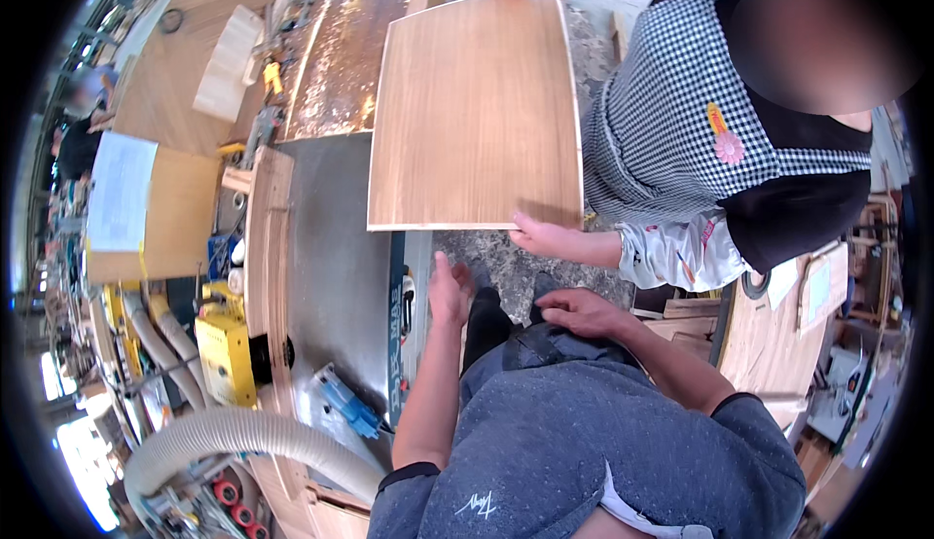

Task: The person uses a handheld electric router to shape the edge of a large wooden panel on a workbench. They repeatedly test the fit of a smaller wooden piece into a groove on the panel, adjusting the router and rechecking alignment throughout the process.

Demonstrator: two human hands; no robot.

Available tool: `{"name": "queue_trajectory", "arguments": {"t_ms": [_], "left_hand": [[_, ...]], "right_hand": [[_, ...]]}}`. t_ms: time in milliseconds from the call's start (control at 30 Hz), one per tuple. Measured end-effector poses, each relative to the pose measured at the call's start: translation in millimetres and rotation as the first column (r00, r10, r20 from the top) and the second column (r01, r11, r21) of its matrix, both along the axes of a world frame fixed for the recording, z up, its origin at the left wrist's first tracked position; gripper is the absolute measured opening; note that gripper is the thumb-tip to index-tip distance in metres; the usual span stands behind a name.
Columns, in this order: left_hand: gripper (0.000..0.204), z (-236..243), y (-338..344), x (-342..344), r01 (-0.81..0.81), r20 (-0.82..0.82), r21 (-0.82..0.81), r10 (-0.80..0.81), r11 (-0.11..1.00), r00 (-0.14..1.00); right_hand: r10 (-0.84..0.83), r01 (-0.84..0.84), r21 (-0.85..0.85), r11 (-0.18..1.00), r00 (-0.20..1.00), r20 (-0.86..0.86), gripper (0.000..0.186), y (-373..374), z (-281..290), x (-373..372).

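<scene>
A large flat wooden panel (475,116) with pale edges is held up in front of me by a person in a checked apron (671,101). One of that person's hands grips its near right corner, the other its far edge. Below the panel's near edge, my left hand (449,288) is raised, apart from the panel, thumb up and fingers loosely spread, holding nothing. My right hand (584,313) hovers by my waist with its fingers stretched out and nothing visible in it. The panel partly covers a grey metal machine table (336,247) on my left.
A wooden fence (269,247) runs along the metal table, with a blue power tool (347,405) at its near end. A yellow machine box (226,359) and a thick ribbed hose (253,437) stand left. Wooden boards (778,335) lie at right. Another person is far left.
</scene>
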State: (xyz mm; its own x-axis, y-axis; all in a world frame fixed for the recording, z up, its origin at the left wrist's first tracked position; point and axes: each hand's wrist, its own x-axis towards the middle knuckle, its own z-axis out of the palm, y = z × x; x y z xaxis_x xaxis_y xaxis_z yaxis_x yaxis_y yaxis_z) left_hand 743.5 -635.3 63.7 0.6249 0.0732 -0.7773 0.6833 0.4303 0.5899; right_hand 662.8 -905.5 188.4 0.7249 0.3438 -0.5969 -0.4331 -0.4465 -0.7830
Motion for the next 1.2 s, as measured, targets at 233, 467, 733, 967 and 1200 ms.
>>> {"name": "queue_trajectory", "arguments": {"t_ms": [233, 467, 733, 967, 1200], "left_hand": [[0.055, 18.3, 0.9, 86.3, -0.135, 0.054, -0.437, 0.176, 0.889, 0.983], [0.048, 93.8, 26.5, 108.8, -0.202, -0.051, -0.408, 0.199, 0.89, 0.979], [0.05, 96.3, 69.0, 114.6, -0.078, 0.08, -0.37, 0.116, 0.926, 0.99], [0.039, 88.7, 109.7, 119.6, 0.029, 0.205, -0.423, 0.064, 0.906, 0.977], [0.021, 110.3, 110.0, 137.1, -0.263, -0.003, -0.503, 0.303, 0.823, 0.953]], "right_hand": [[-0.073, 0.016, 0.123, 0.992, 0.878, 0.473, 0.032, 65.1, 103.0, 72.3], [-0.53, 0.488, 0.291, 0.823, 0.475, 0.703, 0.044, 87.5, 147.5, 76.0], [-0.626, 0.453, 0.439, 0.776, 0.469, 0.623, 0.062, 126.7, 152.1, 140.6], [-0.534, 0.277, 0.462, 0.842, 0.309, 0.787, 0.041, 132.4, 134.7, 174.5], [-0.289, 0.075, 0.284, 0.956, 0.078, 0.954, 0.025, 124.8, 139.9, 220.5]]}}
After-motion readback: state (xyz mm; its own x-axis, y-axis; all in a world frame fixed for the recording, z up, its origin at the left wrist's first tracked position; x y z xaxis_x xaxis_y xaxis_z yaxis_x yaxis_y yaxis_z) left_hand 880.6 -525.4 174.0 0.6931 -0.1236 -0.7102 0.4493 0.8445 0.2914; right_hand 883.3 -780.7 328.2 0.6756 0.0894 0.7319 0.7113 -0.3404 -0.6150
